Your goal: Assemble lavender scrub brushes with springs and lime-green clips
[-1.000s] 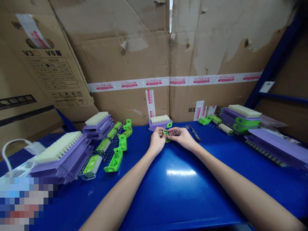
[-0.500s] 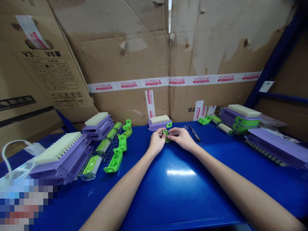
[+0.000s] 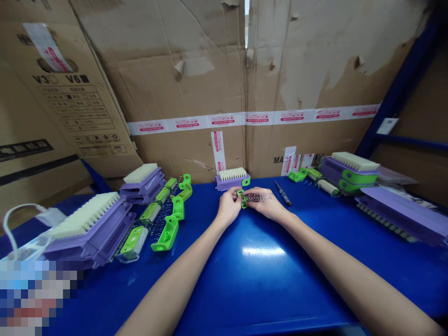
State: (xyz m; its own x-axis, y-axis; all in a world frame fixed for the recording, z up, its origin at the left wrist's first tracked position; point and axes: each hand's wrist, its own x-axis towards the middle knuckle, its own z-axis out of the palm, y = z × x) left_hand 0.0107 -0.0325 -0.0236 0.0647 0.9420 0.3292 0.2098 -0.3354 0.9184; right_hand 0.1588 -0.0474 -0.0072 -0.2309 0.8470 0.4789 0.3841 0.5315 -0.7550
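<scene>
Both my hands meet at the far middle of the blue table (image 3: 266, 275). My left hand (image 3: 228, 207) pinches a small green plastic clip (image 3: 241, 198). My right hand (image 3: 268, 205) is closed on a thin metal coil spring (image 3: 261, 196), whose left end touches the clip. Just behind the hands stands a small purple brush with white bristles (image 3: 232, 177). A dark screwdriver (image 3: 283, 193) lies on the table right of my right hand.
Purple brushes (image 3: 91, 223), green clips (image 3: 167, 232) and loose springs (image 3: 161, 219) are spread over the left of the table. More purple brushes and trays (image 3: 353, 171) sit at the right. Cardboard boxes (image 3: 196, 88) wall off the back. A blue shelf post (image 3: 402, 88) rises at right.
The spring has dropped from above my right fingers to lie level along them, its end now at the green clip. The arms have hardly moved.
</scene>
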